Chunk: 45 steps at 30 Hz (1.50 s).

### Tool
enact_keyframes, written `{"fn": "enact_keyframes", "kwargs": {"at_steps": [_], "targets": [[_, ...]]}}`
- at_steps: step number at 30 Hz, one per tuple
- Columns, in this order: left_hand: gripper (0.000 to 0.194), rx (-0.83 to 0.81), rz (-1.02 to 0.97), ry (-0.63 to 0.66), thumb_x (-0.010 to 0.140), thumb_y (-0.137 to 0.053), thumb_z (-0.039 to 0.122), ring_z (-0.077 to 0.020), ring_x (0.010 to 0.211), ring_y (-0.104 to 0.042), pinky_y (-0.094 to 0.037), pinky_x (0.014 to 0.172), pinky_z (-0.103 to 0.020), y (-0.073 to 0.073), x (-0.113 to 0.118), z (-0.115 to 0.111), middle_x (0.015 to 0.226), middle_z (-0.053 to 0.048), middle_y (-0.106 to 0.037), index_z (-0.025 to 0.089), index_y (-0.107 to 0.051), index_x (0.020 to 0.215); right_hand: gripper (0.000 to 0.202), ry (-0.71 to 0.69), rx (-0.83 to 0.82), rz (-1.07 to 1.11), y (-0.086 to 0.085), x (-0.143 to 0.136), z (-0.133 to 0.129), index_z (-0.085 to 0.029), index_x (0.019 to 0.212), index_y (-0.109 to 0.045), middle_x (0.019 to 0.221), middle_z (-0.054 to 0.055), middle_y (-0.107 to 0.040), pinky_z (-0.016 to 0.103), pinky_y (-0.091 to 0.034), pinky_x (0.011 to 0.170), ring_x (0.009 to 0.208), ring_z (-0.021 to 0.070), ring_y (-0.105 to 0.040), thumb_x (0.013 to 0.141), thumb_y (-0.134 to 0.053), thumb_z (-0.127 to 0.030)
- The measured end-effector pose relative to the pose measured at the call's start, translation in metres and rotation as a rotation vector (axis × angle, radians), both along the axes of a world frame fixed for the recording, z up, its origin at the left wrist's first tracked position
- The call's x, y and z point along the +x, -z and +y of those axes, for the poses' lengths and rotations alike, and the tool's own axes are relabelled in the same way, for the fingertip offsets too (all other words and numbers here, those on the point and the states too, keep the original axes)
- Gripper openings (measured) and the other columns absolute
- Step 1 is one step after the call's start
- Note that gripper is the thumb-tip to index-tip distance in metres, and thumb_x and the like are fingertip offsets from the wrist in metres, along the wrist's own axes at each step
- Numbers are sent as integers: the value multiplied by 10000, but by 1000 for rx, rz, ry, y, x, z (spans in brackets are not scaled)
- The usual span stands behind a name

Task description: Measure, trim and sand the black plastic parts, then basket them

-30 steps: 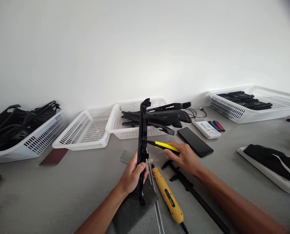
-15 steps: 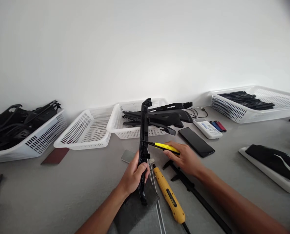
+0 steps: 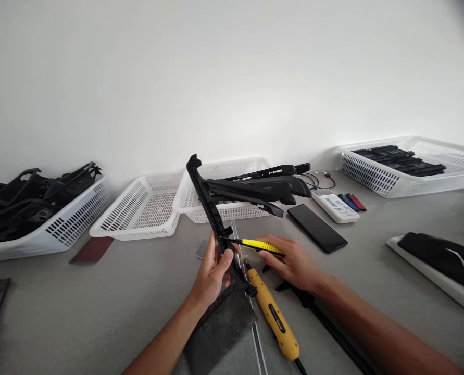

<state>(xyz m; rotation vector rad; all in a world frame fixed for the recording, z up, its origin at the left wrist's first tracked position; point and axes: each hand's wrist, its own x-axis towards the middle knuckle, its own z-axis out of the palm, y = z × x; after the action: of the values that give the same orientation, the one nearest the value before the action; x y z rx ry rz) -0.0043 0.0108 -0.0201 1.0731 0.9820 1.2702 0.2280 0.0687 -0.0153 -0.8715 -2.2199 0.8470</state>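
Observation:
My left hand (image 3: pixel 212 273) is closed around the lower part of a long, narrow black plastic trim piece (image 3: pixel 206 200). The piece tilts, its hooked upper end leaning left in front of the middle basket. In my right hand (image 3: pixel 294 260) is a slim tool with a ribbed yellow grip (image 3: pixel 261 246) and a thin dark tip. That tip meets the trim piece just above my left thumb; whether it touches is hard to tell. Below lie a yellow corded power tool (image 3: pixel 273 315), a black caliper (image 3: pixel 329 328) partly under my right forearm, and a dark cloth (image 3: pixel 220 333).
White baskets stand along the wall: one with black parts (image 3: pixel 75 213), a bare one (image 3: pixel 138 232), a middle one (image 3: pixel 200 214) and a far right one (image 3: pixel 368 174). A phone (image 3: pixel 316 228), white box (image 3: pixel 335 207), lighters (image 3: pixel 352 202) and black-and-white object (image 3: pixel 438 265) lie to the right.
The trim piece has swung from nearly upright to leaning left, its lower end moving right. The tool's tip now sits lower along it, close to my left hand.

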Motion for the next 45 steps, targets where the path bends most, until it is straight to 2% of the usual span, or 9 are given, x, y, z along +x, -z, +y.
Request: {"fn": "enact_keyframes", "kwargs": {"at_steps": [2, 5, 8, 13, 16, 20, 27, 37, 45], "targets": [[551, -47, -124, 20, 929, -723, 611, -115, 564, -580, -511, 441, -223, 1, -1, 2, 902, -3, -665, 247, -564, 1310, 381, 15, -20, -3, 1, 0, 1, -231, 1260, -683, 1074, 88, -763, 331, -504, 812, 915, 231, -695, 1107, -465, -503], [536, -92, -221, 37, 900, -774, 588, -142, 603, -632, -614, 508, -287, 0, -2, 5, 811, -5, -662, 179, -648, 1223, 385, -7, -25, -4, 1, 0, 2, -226, 1230, -675, 1036, 77, -754, 322, -489, 793, 885, 220, -689, 1114, -442, -510], [587, -132, -251, 47, 873, -829, 539, -133, 613, -642, -640, 541, -284, -4, -3, 6, 805, -12, -685, 148, -680, 1285, 374, -24, -24, -11, 1, 1, 2, -226, 1207, -664, 991, 60, -737, 313, -464, 770, 852, 206, -673, 1123, -425, -502], [519, -142, -346, 33, 824, -895, 489, -124, 681, -719, -655, 613, -243, -5, -7, 10, 989, -30, -752, 174, -732, 1204, 353, 23, -26, -57, -1, 1, 2, -219, 1087, -635, 839, 20, -676, 303, -413, 690, 724, 181, -608, 1121, -423, -500], [511, -138, -374, 10, 823, -904, 461, -70, 634, -677, -624, 588, -185, -4, -10, 13, 1034, -27, -765, 186, -730, 1217, 352, 9, -22, -69, -3, 1, 2, -223, 1031, -623, 809, 11, -658, 299, -401, 675, 702, 174, -595, 1121, -420, -497], [456, -127, -351, -9, 814, -914, 448, -58, 614, -653, -599, 571, -167, -4, -13, 14, 982, -20, -769, 168, -740, 1128, 359, 5, -21, -73, -4, 0, 0, -222, 1032, -622, 817, 21, -665, 303, -395, 675, 703, 176, -587, 1123, -410, -498], [467, -98, -225, -1, 822, -888, 511, -158, 705, -731, -634, 635, -251, -3, -7, 11, 799, -23, -749, 155, -707, 1063, 427, -26, -60, -71, -6, 0, -1, -222, 981, -596, 780, 6, -648, 291, -381, 660, 671, 166, -582, 1123, -375, -558], [445, -1, -100, -52, 905, -801, 515, -211, 908, -758, -634, 710, -280, 6, -6, 10, 1062, -76, -781, 190, -703, 1192, 452, -69, -13, -212, -13, 2, -3, -222, 892, -528, 759, 5, -590, 309, -323, 654, 646, 161, -504, 1123, -338, -560], [435, -14, -92, -56, 911, -793, 505, -248, 1017, -758, -640, 749, -289, 5, -6, 10, 1180, -115, -777, 177, -726, 1187, 389, 55, -9, -245, -11, 0, -2, -222, 881, -525, 737, -2, -586, 306, -305, 651, 638, 158, -506, 1115, -372, -493]]}}
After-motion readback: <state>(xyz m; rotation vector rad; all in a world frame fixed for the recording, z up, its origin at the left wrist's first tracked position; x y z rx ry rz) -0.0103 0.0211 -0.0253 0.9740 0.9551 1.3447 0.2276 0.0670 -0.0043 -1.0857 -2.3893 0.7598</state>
